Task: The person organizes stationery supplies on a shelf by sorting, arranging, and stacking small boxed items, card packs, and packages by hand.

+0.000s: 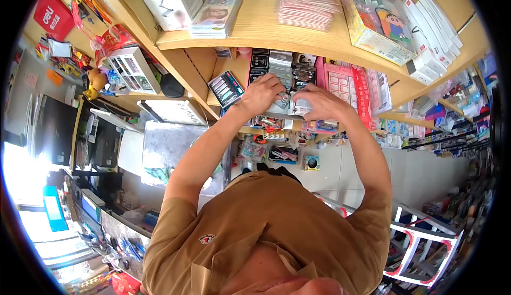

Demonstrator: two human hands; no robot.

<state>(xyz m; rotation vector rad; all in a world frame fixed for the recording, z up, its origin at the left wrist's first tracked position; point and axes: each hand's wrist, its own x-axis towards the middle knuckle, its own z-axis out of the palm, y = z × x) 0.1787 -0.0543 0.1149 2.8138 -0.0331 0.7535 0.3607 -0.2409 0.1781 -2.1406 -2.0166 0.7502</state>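
Both hands are at a row of small grey and clear packages (280, 63) on a shelf below the top board. My left hand (261, 95) lies over the front left of the row, its fingers bent onto a grey package. Beside it, my right hand (322, 103) has thumb and fingers around a pale, clear-fronted package (302, 106) at the row's front edge. Black boxes (259, 62) stand at the row's back left. A dark box with a teal edge (226, 89) leans left of my left hand. Pink packages (341, 82) are right of the row.
Above the hands, the wooden top board (255, 26) holds banknote-print stacks (216, 13), pink packets (307, 7), a cartoon box (379, 23) and white boxes (434, 29). A small yellow-and-black box (312, 163) is on the floor. A white metal frame (420, 247) stands lower right.
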